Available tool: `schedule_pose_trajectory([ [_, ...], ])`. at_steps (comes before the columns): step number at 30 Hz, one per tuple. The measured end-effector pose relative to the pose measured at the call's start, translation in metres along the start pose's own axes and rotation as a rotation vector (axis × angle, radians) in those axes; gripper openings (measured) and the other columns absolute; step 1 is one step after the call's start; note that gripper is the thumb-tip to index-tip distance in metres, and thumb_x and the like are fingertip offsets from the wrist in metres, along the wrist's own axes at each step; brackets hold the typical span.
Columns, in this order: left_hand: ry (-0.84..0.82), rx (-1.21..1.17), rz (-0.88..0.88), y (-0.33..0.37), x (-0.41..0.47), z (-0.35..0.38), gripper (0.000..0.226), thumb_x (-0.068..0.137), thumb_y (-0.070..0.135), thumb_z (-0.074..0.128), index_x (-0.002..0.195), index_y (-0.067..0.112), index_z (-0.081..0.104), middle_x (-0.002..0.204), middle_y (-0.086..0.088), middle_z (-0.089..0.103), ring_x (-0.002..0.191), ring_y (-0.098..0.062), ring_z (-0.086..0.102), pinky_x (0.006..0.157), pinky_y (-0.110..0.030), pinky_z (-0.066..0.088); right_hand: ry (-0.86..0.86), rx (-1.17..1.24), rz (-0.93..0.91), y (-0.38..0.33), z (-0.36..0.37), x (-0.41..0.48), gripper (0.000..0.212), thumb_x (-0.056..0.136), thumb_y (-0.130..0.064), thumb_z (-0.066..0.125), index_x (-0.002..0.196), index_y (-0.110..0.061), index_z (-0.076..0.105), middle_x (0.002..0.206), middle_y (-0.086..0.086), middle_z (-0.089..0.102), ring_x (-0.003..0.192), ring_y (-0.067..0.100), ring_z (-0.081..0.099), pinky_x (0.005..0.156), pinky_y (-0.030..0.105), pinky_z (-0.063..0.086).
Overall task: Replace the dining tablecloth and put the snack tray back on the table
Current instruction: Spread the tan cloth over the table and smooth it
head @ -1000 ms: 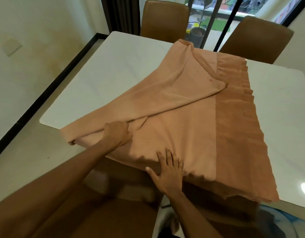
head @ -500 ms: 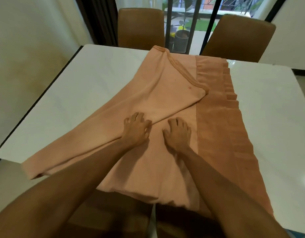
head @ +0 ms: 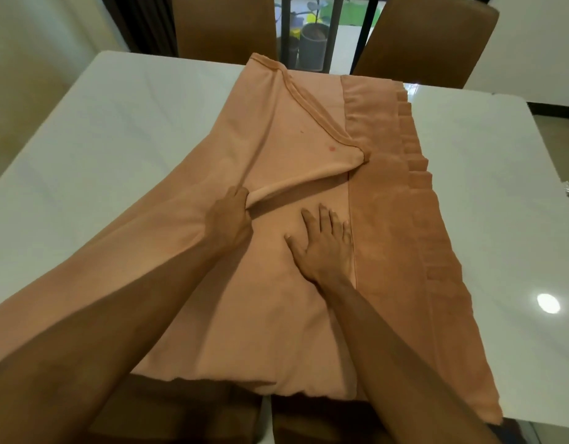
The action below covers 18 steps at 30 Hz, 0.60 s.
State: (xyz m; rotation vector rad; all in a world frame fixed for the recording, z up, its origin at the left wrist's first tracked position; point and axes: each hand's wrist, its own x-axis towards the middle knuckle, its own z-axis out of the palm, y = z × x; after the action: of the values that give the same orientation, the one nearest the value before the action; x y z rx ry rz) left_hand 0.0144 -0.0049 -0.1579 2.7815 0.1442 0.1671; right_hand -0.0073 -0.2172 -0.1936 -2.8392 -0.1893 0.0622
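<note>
White dining table (head: pixel 94 149) is carrying the half-folded peach tablecloth (head: pixel 276 139).
Left hand (head: pixel 227 221) is pinching the fold; right hand (head: pixel 324 245) is pressing open-palmed beside it, gripping nothing; unfolding should proceed evenly.

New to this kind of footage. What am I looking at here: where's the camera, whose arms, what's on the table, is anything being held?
No robot here: a person wears one wide-angle camera on the head, looking forward and down, so the two bare arms entering from the bottom are their own. The white table carries a partly folded peach tablecloth, with a darker pleated band along its right side. The left hand pinches a raised fold of the cloth. The right hand lies flat on it with fingers spread, pressing it down and gripping nothing. Two brown chairs stand at the far edge, with a potted plant beyond a window. No snack tray is in view.
</note>
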Motion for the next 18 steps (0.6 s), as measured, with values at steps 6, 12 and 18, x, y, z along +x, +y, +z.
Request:
schedule_pose_trajectory([
  [6,-0.078,-0.23,-0.16,0.028,-0.071,0.0,0.023,0.102,0.025,0.041,0.108,0.014,0.059,0.101,-0.009,0.066,0.088,-0.031,0.062,0.074,-0.039,0.049,-0.004,-0.036,-0.028,0.033,-0.017,-0.082,0.071,0.094,-0.073,0.031,0.155,-0.037,0.029,0.167,0.001,0.021,0.151,0.026,0.019,0.123,0.05,0.014],
  [12,-0.2,-0.411,-0.221,0.043,-0.073,-0.013,0.018,0.089,0.041,0.061,0.088,0.024,0.062,0.082,0.003,0.067,0.077,-0.022,0.062,0.067,-0.036,0.049,0.024,-0.029,0.023,0.039,-0.026,-0.1,0.056,0.095,-0.064,0.042,0.14,-0.031,0.046,0.15,0.001,0.043,0.132,0.027,0.041,0.11,0.049,0.033],
  [18,-0.201,-0.167,0.017,0.077,-0.02,-0.006,0.046,0.087,0.056,0.057,0.117,0.021,0.056,0.099,0.003,0.067,0.087,-0.023,0.064,0.072,-0.035,0.051,0.123,0.093,0.072,0.008,-0.029,-0.006,0.035,0.097,-0.037,0.049,0.128,-0.02,0.056,0.127,0.006,0.057,0.116,0.03,0.051,0.098,0.047,0.041],
])
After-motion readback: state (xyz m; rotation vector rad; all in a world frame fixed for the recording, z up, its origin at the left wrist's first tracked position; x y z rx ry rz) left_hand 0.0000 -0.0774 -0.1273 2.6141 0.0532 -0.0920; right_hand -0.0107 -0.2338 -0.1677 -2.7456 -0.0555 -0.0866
